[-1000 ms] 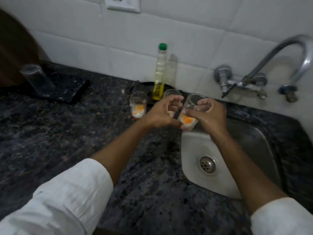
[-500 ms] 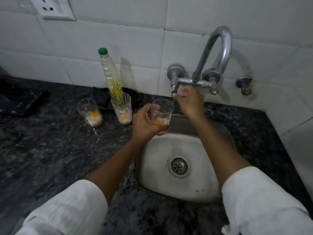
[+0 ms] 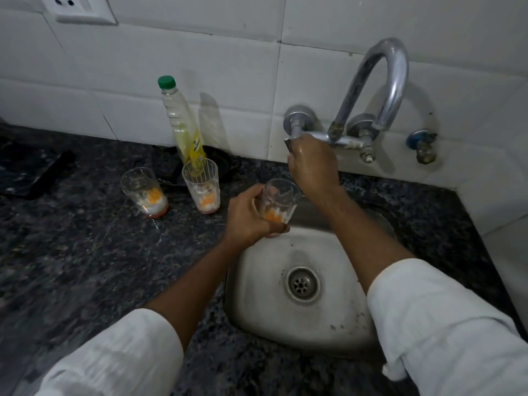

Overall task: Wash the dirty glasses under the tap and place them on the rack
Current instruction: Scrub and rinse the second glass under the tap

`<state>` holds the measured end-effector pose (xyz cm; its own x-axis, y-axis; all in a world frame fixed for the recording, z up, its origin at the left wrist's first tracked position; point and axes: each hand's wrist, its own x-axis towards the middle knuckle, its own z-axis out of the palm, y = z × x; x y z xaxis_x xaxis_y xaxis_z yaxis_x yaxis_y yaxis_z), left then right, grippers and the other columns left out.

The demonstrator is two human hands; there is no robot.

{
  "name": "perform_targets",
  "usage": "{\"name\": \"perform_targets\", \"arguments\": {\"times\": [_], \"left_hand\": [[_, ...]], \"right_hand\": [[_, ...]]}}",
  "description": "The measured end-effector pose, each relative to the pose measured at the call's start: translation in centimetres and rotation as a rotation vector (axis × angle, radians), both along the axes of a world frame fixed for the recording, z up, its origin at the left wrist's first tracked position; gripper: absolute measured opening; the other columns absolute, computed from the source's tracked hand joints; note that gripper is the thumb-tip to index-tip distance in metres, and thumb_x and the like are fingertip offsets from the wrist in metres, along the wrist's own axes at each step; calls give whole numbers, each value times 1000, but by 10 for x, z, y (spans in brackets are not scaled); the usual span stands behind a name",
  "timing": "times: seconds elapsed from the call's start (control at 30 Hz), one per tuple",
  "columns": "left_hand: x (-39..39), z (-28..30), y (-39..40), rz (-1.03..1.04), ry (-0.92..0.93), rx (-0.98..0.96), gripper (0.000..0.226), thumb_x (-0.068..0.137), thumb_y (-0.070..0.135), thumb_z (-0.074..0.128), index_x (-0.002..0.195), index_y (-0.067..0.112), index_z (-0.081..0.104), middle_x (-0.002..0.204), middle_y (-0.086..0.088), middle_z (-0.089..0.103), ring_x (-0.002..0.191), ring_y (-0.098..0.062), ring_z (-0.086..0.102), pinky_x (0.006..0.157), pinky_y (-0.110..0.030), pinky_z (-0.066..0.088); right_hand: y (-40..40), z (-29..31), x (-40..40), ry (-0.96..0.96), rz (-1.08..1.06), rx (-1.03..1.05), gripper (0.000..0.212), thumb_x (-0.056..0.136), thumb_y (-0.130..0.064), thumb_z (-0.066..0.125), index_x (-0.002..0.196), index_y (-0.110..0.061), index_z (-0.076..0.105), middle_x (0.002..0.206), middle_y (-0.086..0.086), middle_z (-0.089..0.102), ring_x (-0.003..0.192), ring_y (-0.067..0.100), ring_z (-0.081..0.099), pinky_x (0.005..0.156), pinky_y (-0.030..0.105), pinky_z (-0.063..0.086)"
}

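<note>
My left hand (image 3: 248,217) grips a dirty glass (image 3: 278,205) with orange and white residue, held upright over the back left edge of the steel sink (image 3: 257,295). My right hand (image 3: 313,164) is closed on the left tap handle (image 3: 290,144) of the curved chrome tap (image 3: 383,78). No water is visible. Two more dirty glasses stand on the dark granite counter: one (image 3: 201,185) just left of my left hand, another (image 3: 144,191) farther left. The rack is a dark shape (image 3: 34,172) at the far left, mostly out of view.
A clear bottle with a green cap (image 3: 183,121) holding yellow liquid stands against the white tiled wall behind the glasses. A small valve (image 3: 423,145) sticks out of the wall right of the tap. A wall socket (image 3: 74,7) is at top left.
The view has swung right, from counter to sink. My left hand took the glass over the sink edge. My right hand let go of it and went up to the tap handle.
</note>
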<state>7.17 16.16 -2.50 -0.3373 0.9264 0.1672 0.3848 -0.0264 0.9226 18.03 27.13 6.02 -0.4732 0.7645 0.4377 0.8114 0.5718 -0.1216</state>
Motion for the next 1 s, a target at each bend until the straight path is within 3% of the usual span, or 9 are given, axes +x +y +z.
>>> {"name": "perform_targets", "arguments": {"times": [0.13,0.3,0.37,0.47,0.57,0.67,0.83,0.93,1.0], "left_hand": [[2,1,5,-22,-4,-3,68,38,40,90,97,15,67,91,2,72,83,-18,70,75,-46,58],[5,0,9,-42,2,5,66,40,29,95,97,12,67,92,2,72,84,-16,70,75,-40,59],[9,0,11,-47,4,3,64,42,20,97,98,12,68,91,2,72,84,-14,69,74,-34,59],[19,-4,15,-75,-30,-2,64,43,14,97,100,13,68,91,6,71,82,-7,68,71,-23,56],[36,-10,22,-133,-68,15,63,43,16,95,100,11,69,93,1,73,84,-14,70,72,-32,59],[57,-14,29,-222,-104,15,59,47,22,92,101,13,70,96,0,75,90,-17,71,79,-43,60],[78,-9,43,-367,-168,-7,56,55,21,87,107,12,69,105,-6,74,101,-19,70,91,-46,57],[77,-3,51,-489,-110,-18,58,51,15,86,107,12,70,103,-8,74,99,-23,71,88,-49,57],[75,0,56,-541,-81,-39,60,51,7,86,109,9,71,101,-8,75,96,-21,72,83,-47,59]], "right_hand": [[-2,9,-6,-188,22,29,14,88,7,54,96,8,66,93,22,64,81,37,66,62,38,51],[-4,17,-6,-207,31,-63,14,91,4,54,99,6,65,99,19,62,85,33,64,61,35,47],[-2,16,2,-89,37,-103,13,93,-4,55,101,-2,64,99,13,61,84,27,63,61,32,43],[-27,3,27,274,13,-232,21,96,-17,52,115,-11,61,99,3,61,86,14,57,70,27,43],[-71,-25,64,438,15,-252,27,100,-26,43,108,-13,65,98,3,65,91,16,58,79,33,48],[-88,-45,99,251,-5,-270,36,98,-35,37,113,-18,65,107,6,66,107,23,52,88,41,44],[-80,-48,128,-196,-13,-93,40,93,-40,40,124,-23,57,116,0,64,116,26,44,89,39,27],[-76,-44,134,-263,-13,-71,35,94,-40,40,120,-25,58,124,-3,61,113,21,46,87,39,30],[-71,-42,136,-154,28,-272,26,96,-39,40,109,-25,58,113,1,64,99,22,57,81,41,45]]}}
